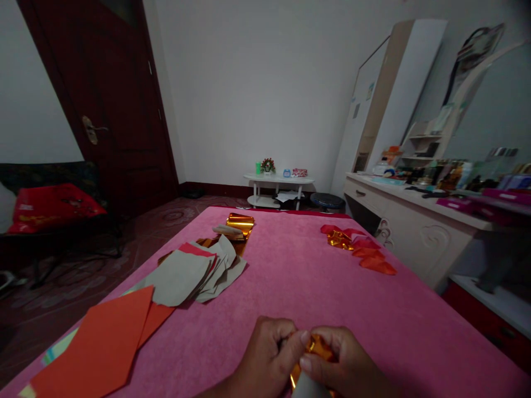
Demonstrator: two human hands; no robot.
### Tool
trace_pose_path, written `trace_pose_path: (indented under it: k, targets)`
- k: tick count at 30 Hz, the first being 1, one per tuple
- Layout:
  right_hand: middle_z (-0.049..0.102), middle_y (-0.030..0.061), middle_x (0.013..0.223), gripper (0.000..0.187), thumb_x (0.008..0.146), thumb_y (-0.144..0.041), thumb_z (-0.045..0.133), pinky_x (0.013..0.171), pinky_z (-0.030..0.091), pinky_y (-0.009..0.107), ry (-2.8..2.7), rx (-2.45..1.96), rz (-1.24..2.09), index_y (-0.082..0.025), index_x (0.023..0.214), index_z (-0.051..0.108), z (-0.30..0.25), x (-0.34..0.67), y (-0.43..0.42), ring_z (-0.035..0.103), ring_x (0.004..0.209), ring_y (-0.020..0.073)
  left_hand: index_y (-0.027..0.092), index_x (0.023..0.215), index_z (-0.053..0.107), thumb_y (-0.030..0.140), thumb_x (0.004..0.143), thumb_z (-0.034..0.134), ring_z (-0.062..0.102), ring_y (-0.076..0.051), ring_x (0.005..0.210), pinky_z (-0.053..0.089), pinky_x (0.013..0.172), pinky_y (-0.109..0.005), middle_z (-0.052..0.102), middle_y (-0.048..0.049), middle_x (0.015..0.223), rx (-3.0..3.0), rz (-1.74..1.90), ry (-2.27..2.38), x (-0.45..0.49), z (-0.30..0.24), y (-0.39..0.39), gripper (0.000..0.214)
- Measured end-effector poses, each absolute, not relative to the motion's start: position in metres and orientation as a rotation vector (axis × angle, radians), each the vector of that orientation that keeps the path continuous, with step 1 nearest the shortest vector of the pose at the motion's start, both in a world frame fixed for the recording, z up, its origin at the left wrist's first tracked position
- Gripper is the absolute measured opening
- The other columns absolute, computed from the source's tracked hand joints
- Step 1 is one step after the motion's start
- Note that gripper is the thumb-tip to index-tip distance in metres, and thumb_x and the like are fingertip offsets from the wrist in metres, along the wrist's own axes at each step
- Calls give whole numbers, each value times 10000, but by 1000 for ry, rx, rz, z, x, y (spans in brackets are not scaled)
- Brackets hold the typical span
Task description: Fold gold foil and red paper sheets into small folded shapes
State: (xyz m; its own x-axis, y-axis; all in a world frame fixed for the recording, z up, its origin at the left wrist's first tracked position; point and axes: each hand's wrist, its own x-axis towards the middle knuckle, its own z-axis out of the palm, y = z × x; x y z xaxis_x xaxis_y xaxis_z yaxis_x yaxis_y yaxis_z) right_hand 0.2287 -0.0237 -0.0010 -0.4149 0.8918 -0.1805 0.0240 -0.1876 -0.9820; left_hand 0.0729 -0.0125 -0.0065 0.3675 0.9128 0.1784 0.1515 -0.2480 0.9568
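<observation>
Low in the view, my left hand (276, 351) and my right hand (338, 356) meet over a piece of shiny gold foil paper (318, 347). Both are closed on it, thumbs and fingertips pinching its upper part. The sheet's pale grey backing shows below the right thumb, and its lower end runs out of the frame. To the left lie orange paper sheets (99, 337) and a loose stack of grey-backed paper (182, 276) with a red piece on top. Behind the stack is a roll of gold foil (240, 224). Folded red and orange paper pieces (371, 257) and a folded gold piece (340, 240) lie at right.
A pink cloth (282, 276) covers the surface before me. A white dresser (406, 215) with bottles stands along the right. Beyond the far edge are a small white table (277, 178) and a round dark stool (327, 200). A red bag (53, 207) rests on a chair at left.
</observation>
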Motion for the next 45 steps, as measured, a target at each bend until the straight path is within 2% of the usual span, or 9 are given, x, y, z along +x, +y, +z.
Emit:
trace_pose_path:
  k: [5,16,18,21,27,33,38,41,45]
  targets:
    - [379,-71,480,515,636,-659,643,427,242,199,-1377,-1202,1567,-185,619,444,2,229,-21,337,429,59,157,499,385,406,856,470,295,-73,468,220,441,-215,319,36,477,1660,959,986,72,-5,-12,443]
    - [391,-57,480,418,691,-528,646,430,257,207,-1107,-1044,1780,-170,588,456,3,239,-22,332,416,61,155,527,390,541,811,532,251,-53,450,183,433,-207,299,57,491,1390,870,818,63,-1,3,499]
    - [407,-52,476,414,709,-535,629,416,254,203,-1245,-1069,1670,-160,602,489,1,244,-15,334,403,60,151,541,414,571,785,552,257,-49,428,186,426,-205,326,58,483,1288,853,775,56,1,8,505]
    - [545,-2,655,306,747,-430,623,461,356,218,-1409,-1175,1370,-150,864,580,5,248,-10,459,478,92,125,587,482,569,775,571,302,-50,426,212,438,-199,407,38,509,1185,779,715,45,6,17,490]
    - [538,78,1160,358,813,-111,529,769,468,278,-2125,-879,495,-251,1140,559,17,248,-20,562,954,164,113,607,525,566,733,628,324,-49,431,238,444,-194,440,41,517,1234,562,707,32,17,29,481]
    - [629,35,1019,185,895,-117,481,754,459,268,-2448,-655,295,-231,977,602,11,248,-24,563,877,138,105,602,570,510,742,657,326,-41,466,253,466,-185,447,49,534,1438,278,634,34,29,49,437]
    - [623,65,1100,228,914,-125,436,821,476,307,-2427,-638,228,-218,1055,589,13,251,-22,573,985,153,112,671,642,506,737,671,414,-57,474,331,496,-192,527,33,537,1409,65,553,43,34,70,400]
    - [615,70,1153,263,893,-125,488,852,477,333,-2331,-594,72,-236,1113,579,12,252,-21,566,1051,167,117,670,638,513,695,705,405,-54,453,348,499,-199,534,39,535,1340,56,547,52,32,77,403]
    - [676,29,992,154,876,-193,573,801,488,289,-2234,-656,58,-242,1014,617,7,253,-18,620,913,142,123,653,605,545,699,681,354,-48,438,299,463,-194,478,53,519,1390,3,532,62,25,79,431]
